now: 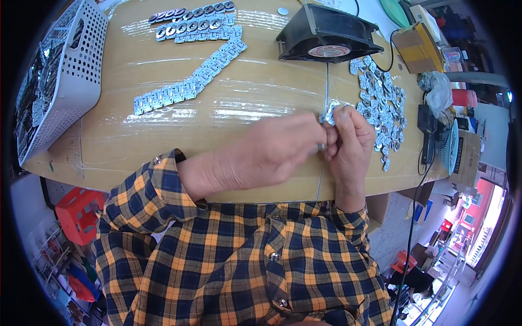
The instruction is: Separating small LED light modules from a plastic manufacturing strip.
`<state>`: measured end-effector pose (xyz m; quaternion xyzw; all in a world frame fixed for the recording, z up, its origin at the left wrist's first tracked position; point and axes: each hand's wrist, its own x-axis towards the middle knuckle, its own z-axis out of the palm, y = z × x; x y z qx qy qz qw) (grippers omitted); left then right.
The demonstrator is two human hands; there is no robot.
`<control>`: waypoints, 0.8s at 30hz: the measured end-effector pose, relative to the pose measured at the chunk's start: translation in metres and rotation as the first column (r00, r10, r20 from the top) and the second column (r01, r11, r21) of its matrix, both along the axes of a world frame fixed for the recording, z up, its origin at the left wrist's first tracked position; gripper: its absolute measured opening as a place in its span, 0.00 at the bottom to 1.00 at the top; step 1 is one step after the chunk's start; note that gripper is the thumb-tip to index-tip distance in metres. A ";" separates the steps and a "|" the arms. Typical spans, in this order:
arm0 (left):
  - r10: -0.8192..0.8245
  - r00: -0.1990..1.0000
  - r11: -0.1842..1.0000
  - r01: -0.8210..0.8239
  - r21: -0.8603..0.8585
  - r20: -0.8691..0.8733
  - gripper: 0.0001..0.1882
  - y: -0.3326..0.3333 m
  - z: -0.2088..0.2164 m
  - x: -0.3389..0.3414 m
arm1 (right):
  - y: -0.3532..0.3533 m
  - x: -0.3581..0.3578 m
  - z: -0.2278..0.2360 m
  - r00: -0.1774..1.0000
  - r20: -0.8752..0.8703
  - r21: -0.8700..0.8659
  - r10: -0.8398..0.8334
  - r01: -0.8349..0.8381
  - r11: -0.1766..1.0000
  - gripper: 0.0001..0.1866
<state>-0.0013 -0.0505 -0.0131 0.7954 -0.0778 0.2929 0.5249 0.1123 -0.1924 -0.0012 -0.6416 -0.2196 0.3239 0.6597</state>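
Note:
My right hand [352, 137] pinches small silvery metal plates [331, 113] between thumb and fingers, above the table near its middle. My left hand [280, 145] reaches across from the left and meets the right one. Its fingers are curled closed and slightly blurred by motion; what they hold, if anything, is hidden. To the right of my hands lies a loose pile of similar metal plates [375, 98]. Farther left, a long bent row of metal plates [201, 76] is laid edge to edge, and shorter rows with round dark rings [197, 25] lie behind it.
A white perforated basket [81, 68] full of metal parts stands at the left. At the back is a black fan [326, 33] with a cable. A cardboard box [417, 48], a plastic bag [436, 89] and a black power adapter [427, 119] line the right edge. A red stool [79, 216] stands below left.

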 end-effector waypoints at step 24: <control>0.055 0.993 0.998 -0.058 -0.026 -0.109 0.10 0.011 0.002 0.002 | -0.003 -0.005 0.007 0.995 0.096 -0.183 -0.031 0.048 0.982 0.15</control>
